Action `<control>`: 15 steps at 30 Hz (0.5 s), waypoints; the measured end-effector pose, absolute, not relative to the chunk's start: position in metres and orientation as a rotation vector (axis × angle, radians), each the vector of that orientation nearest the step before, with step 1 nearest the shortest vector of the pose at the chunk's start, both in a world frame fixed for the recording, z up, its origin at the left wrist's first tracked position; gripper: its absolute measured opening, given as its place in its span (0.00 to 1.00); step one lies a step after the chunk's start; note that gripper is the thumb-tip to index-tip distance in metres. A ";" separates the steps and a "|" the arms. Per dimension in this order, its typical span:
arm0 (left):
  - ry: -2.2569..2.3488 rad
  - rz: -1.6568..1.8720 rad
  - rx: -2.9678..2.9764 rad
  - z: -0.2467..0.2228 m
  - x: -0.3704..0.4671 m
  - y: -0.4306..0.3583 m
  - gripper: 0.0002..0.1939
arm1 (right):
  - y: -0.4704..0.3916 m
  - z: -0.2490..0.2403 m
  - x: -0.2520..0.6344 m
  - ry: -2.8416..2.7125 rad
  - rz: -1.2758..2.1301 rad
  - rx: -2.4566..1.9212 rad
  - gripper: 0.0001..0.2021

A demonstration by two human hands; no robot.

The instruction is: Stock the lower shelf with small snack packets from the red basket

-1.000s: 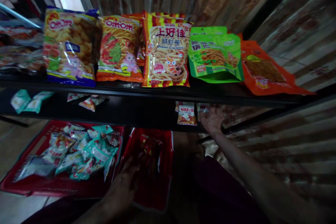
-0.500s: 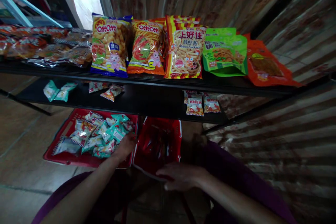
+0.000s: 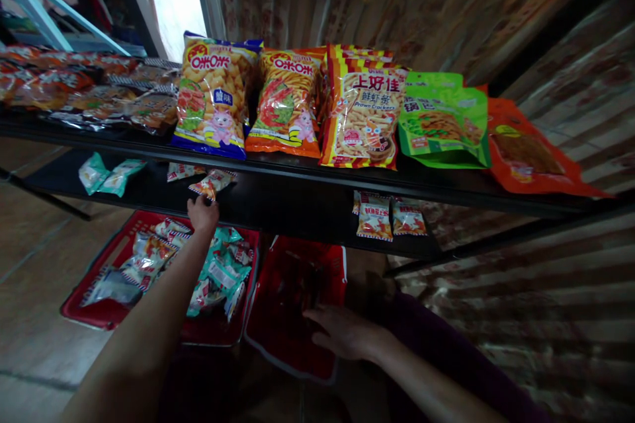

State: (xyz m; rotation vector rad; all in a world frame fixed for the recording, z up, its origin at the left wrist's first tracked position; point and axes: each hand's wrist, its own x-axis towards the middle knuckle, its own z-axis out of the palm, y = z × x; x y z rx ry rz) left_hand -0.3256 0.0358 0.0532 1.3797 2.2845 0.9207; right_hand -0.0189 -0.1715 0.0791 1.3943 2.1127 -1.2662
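My left hand (image 3: 203, 213) reaches over the left basket to the lower shelf. Its fingers close on the near edge of a small orange-and-white snack packet (image 3: 214, 182), which still lies on the shelf. Beside that lies another small packet (image 3: 182, 171), partly hidden under the upper shelf. Below my left forearm, a red basket (image 3: 82, 304) holds several teal and white-orange packets (image 3: 225, 271). My right hand (image 3: 344, 330) hovers at the right side of a second red basket (image 3: 278, 344), fingers apart and nothing visible in them. That basket's dark contents cannot be made out.
Large snack bags (image 3: 364, 115) stand along the black upper shelf (image 3: 297, 168), with brown packs (image 3: 114, 99) at its left. The lower shelf (image 3: 288, 205) bears teal packets (image 3: 109, 175) at left and small packets (image 3: 376, 217) at right. A corrugated wall (image 3: 560, 304) borders the right.
My left hand has moved forward and left from the left basket's right side to the packet on the lower shelf. My right hand has stayed near the second basket. The view has shifted slightly.
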 end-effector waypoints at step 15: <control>2.171 0.667 1.890 -0.002 -0.328 0.056 0.23 | -0.166 0.068 -0.015 2.028 -1.357 1.459 0.24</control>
